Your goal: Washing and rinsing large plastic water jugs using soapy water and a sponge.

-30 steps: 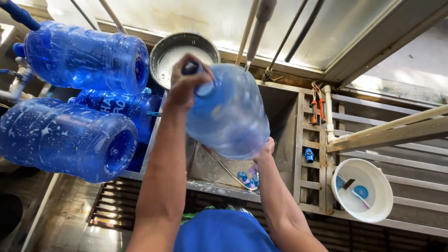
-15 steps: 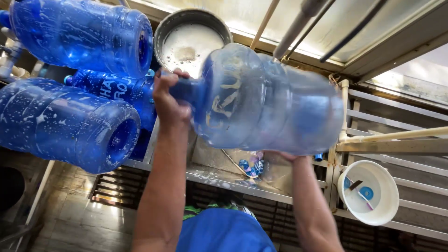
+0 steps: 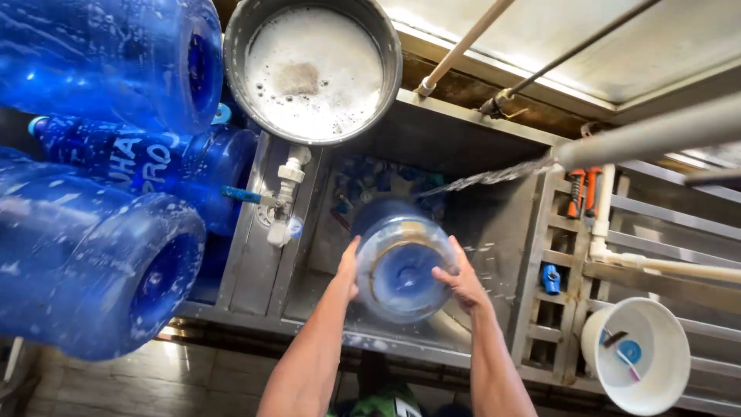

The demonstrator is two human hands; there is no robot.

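Observation:
I hold a big blue water jug (image 3: 400, 266) upside down over a steel sink (image 3: 494, 224), its round base facing me. My left hand (image 3: 347, 270) presses on its left side. My right hand (image 3: 459, 278) grips its right side. A thin jet of water (image 3: 482, 179) shoots from a grey pipe (image 3: 648, 135) toward the jug's far end.
Several large wet blue jugs (image 3: 93, 278) lie stacked on their sides at the left. A steel basin of foamy water (image 3: 312, 69) sits behind the sink. A white tap with a blue handle (image 3: 279, 202) is left of the sink. A white bucket (image 3: 637, 367) stands at the lower right.
The jug was held sideways up high with my left hand at its neck. It has come down into the sink, base toward me, with both hands on its sides.

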